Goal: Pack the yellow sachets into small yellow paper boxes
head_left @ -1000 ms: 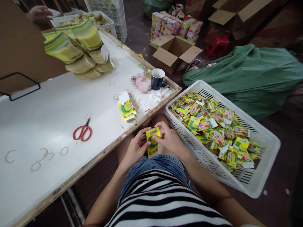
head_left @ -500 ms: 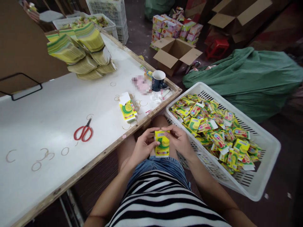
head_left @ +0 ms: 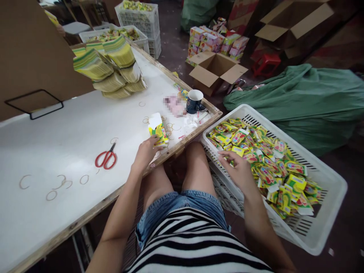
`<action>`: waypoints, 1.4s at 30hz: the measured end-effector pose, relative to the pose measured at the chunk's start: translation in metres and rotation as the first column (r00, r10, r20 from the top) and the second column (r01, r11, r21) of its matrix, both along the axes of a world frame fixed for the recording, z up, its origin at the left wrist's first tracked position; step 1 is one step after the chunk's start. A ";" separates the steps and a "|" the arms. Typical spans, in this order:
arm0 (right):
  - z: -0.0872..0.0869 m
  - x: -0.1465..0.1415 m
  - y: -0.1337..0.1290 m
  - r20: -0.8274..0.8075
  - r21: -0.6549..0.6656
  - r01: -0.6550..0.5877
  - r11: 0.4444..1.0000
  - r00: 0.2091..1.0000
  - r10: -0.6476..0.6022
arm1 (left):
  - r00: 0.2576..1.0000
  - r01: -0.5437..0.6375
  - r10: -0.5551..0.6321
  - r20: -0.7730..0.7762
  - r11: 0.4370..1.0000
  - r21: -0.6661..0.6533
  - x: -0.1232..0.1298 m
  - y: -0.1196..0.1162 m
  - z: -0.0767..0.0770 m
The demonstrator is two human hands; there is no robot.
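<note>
Two hands, two spots: my left fingers (head_left: 152, 141) are bent against the near end of the yellow cartons (head_left: 161, 135), 11 o'clock on the surface (head_left: 82, 140); can't tell if they're pinching one. Right fingers (head_left: 228, 154) are loosely curled by the basket (head_left: 331, 212) at 2 o'clock, grip unclear. I'd peel off one carton, light pinch, no creasing.
</note>
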State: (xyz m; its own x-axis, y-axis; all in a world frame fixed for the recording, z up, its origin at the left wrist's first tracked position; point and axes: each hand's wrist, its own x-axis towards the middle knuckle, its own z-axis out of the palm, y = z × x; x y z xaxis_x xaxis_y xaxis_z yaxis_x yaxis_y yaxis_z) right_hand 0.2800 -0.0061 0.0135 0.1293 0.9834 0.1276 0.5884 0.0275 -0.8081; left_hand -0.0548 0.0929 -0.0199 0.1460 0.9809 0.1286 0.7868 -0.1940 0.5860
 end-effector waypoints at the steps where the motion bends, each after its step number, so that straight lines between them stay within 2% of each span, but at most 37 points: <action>1: -0.001 -0.010 0.002 -0.050 -0.018 -0.031 0.999 0.998 0.030 | 1.000 -0.011 0.011 0.014 1.000 -0.002 -0.001 0.000 0.002; 4: -0.001 -0.038 0.007 -0.188 -0.043 -0.105 0.993 0.978 0.096 | 0.997 -0.071 0.069 0.045 0.997 0.036 -0.002 -0.005 0.010; 6: -0.001 -0.054 0.008 -0.298 -0.060 -0.137 0.989 0.948 0.113 | 0.986 -0.148 0.132 0.101 0.974 0.170 0.004 -0.017 0.015; 7: 0.000 -0.062 0.008 -0.368 -0.069 -0.149 0.986 0.923 0.114 | 0.976 -0.187 0.148 0.158 0.944 0.270 0.009 -0.027 0.017; 8: -0.001 -0.070 0.008 -0.443 -0.079 -0.159 0.984 0.890 0.108 | 0.968 -0.192 0.111 0.224 0.905 0.381 0.016 -0.038 0.017; 9: -0.001 -0.077 0.007 -0.516 -0.092 -0.165 0.982 0.851 0.095 | 0.965 -0.138 0.016 0.263 0.882 0.451 0.023 -0.051 0.017; 12: -0.004 -0.089 0.006 -0.656 -0.146 -0.147 0.978 0.755 0.015 | 0.890 0.197 -0.372 0.264 0.835 0.513 0.047 -0.086 0.010; 13: -0.005 -0.091 0.005 -0.670 -0.164 -0.132 0.978 0.743 -0.012 | 0.850 0.288 -0.458 0.262 0.819 0.496 0.054 -0.095 0.008; 15: -0.006 -0.090 0.003 -0.671 -0.175 -0.115 0.978 0.740 -0.033 | 0.792 0.350 -0.521 0.320 0.815 0.462 0.064 -0.107 0.003; 16: -0.007 -0.089 0.002 -0.671 -0.169 -0.122 0.978 0.741 -0.024 | 0.781 0.317 -0.492 0.385 0.843 0.435 0.067 -0.110 0.002; 18: -0.009 -0.088 -0.002 -0.684 -0.147 -0.144 0.979 0.730 0.004 | 0.731 0.154 -0.331 0.597 0.932 0.329 0.071 -0.110 0.003; 20: -0.012 -0.089 -0.007 -0.705 -0.134 -0.156 0.979 0.709 0.017 | 0.575 0.054 -0.128 0.808 0.991 0.119 0.071 -0.106 0.006; 21: -0.014 -0.091 -0.009 -0.712 -0.133 -0.162 0.978 0.702 0.019 | 0.477 0.085 -0.045 0.878 0.996 0.005 0.071 -0.103 0.008; 23: -0.018 -0.094 -0.013 -0.717 -0.136 -0.185 0.973 0.696 0.032 | 0.324 0.279 0.069 0.944 0.946 -0.165 0.069 -0.098 0.012; 25: -0.022 -0.097 -0.015 -0.714 -0.134 -0.218 0.967 0.698 0.058 | 0.255 0.474 0.131 0.958 0.846 -0.242 0.069 -0.095 0.016; 27: -0.023 -0.098 -0.016 -0.692 -0.120 -0.227 0.966 0.717 0.082 | 0.215 0.554 0.157 0.964 0.793 -0.252 0.070 -0.096 0.017; 31: -0.022 -0.095 -0.017 -0.637 -0.109 -0.217 0.970 0.764 0.099 | 0.186 0.520 0.132 0.974 0.828 -0.212 0.073 -0.100 0.014; 35: -0.018 -0.093 -0.018 -0.620 -0.142 -0.189 0.972 0.782 0.061 | 0.227 0.477 0.127 0.966 0.850 -0.224 0.075 -0.100 0.007; 39: -0.017 -0.098 -0.020 -0.644 -0.164 -0.209 0.964 0.763 0.056 | 0.294 0.315 0.238 0.926 0.890 -0.329 0.078 -0.098 0.002; 42: -0.021 -0.102 -0.020 -0.596 -0.153 -0.161 0.975 0.802 0.039 | 0.353 0.192 0.255 0.900 0.922 -0.336 0.082 -0.099 0.004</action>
State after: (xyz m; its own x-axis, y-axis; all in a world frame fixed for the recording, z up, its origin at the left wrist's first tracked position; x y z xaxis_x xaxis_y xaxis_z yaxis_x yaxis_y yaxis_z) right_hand 0.1781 -0.0258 -0.0076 0.0185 0.9918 -0.1265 0.0033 -0.1266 -0.9919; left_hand 0.0272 -0.0060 -0.0162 0.1224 0.9791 -0.1626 -0.2961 0.1924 0.9356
